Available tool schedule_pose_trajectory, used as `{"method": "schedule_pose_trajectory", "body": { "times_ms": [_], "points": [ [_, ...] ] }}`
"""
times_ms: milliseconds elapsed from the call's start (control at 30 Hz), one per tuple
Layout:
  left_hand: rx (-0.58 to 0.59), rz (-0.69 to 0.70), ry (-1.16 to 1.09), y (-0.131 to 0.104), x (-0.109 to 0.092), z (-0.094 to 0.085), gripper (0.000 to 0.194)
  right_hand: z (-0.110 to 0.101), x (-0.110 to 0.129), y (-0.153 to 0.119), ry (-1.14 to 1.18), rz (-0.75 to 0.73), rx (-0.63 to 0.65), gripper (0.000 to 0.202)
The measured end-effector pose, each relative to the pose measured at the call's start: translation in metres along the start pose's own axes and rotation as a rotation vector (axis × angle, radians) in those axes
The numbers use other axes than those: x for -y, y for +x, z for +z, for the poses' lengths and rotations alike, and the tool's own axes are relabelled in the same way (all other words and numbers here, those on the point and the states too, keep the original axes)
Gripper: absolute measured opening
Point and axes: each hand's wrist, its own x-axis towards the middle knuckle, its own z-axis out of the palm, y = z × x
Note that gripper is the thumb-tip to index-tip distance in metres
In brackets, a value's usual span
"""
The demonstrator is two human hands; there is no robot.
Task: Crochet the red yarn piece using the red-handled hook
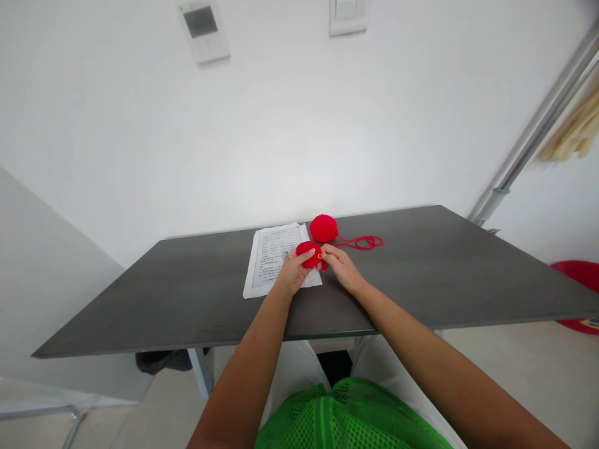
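Observation:
My left hand [293,268] is closed on a small rounded red crochet piece [306,252], its thumb lying across the front. At the right edge of that piece sits a small yellow ring [320,255], which looks like a stitch marker. Right beside the ring, my right hand [342,267] has its thumb and fingers pinched together, touching the edge of the piece; what they grip is too small to tell. A ball of red yarn [323,228] rests just behind my hands, with a loose loop of yarn [367,242] trailing to its right.
Printed paper sheets [262,274] lie beneath and left of my hands on the dark grey table [444,268]. The table's far edge runs along a white wall. On the floor at the right stands a red tub [578,274]; a black bag [163,360] is under the table's left side.

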Motion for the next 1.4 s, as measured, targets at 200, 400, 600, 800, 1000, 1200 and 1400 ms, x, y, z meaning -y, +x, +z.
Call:
{"method": "schedule_pose_trajectory", "body": {
  "times_ms": [200,400,600,800,1000,1200,1400],
  "points": [
    [0.010,-0.001,-0.006,0.0007,0.0000,-0.0006,0.022,0.0000,-0.0011,0.0002,-0.001,-0.007,0.002,0.017],
    [-0.011,-0.003,-0.024,0.0009,-0.0004,-0.0005,0.026,0.0001,-0.0015,0.0006,0.032,-0.005,0.024,0.015],
    [0.002,0.005,-0.021,0.0007,0.0001,-0.0003,0.023,0.0002,-0.0014,-0.0001,0.022,-0.009,0.011,0.016],
    [0.022,0.009,-0.005,0.0009,0.0009,-0.0015,0.022,-0.0005,-0.0019,0.0001,0.019,-0.016,0.012,0.017],
    [0.015,0.005,-0.004,0.0007,0.0003,-0.0011,0.023,-0.0010,-0.0015,0.0003,0.011,-0.017,0.014,0.018],
    [0.000,0.002,-0.005,0.0008,-0.0007,-0.0003,0.023,-0.0006,-0.0008,0.0003,0.010,-0.015,0.000,0.017],
    [-0.024,0.006,-0.025,0.0002,-0.0005,0.0011,0.025,-0.0005,0.0002,0.0000,0.012,-0.003,0.024,0.017]
  ]
}}
